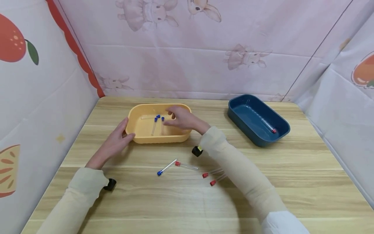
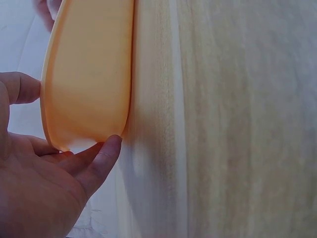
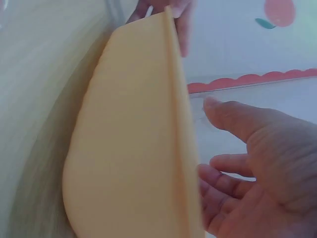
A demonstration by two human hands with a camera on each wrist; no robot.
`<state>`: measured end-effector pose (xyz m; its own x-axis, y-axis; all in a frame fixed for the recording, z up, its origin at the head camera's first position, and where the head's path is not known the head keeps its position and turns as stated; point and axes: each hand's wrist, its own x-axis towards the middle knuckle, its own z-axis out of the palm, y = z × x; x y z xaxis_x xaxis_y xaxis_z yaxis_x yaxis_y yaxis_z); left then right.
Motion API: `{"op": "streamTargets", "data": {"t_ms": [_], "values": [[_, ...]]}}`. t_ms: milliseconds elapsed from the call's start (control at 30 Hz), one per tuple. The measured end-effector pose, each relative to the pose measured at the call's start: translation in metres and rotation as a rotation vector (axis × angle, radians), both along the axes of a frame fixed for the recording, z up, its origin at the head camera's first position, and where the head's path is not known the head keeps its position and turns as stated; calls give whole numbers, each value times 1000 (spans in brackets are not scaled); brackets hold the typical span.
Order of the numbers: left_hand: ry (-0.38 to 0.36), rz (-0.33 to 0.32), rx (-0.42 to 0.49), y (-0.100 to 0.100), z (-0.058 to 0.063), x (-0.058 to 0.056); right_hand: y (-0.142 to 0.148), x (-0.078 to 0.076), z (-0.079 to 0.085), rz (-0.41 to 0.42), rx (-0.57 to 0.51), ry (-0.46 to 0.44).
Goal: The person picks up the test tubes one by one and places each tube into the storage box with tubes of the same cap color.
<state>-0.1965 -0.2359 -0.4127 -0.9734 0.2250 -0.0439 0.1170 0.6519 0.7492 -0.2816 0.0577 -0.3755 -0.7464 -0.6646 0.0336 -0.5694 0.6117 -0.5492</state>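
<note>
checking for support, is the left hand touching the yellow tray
Touching; the left wrist view shows the left hand with its fingers against the yellow tray.

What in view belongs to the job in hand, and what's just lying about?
Likely the job:
left hand, right hand
yellow tray, three blue-capped tubes inside
navy tray, one red-capped tube inside
loose on the table: one blue-capped tube, three red-capped tubes

Likely just there:
patterned cloth walls
black wrist devices

Smooth matt plastic yellow tray [image 1: 160,139], glossier plastic blue tray [image 1: 243,125], wood-grained tabletop [image 1: 163,208].
</note>
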Motion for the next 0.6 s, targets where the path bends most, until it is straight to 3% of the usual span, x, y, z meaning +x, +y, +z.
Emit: {"op": "streamTargets", "data": {"t_ms": [200, 600], "values": [[15, -9, 9, 0, -1, 0, 17, 16, 10, -17, -100, 28], [14, -10, -11, 1, -1, 1, 45, 43, 19, -30, -187, 44]]}}
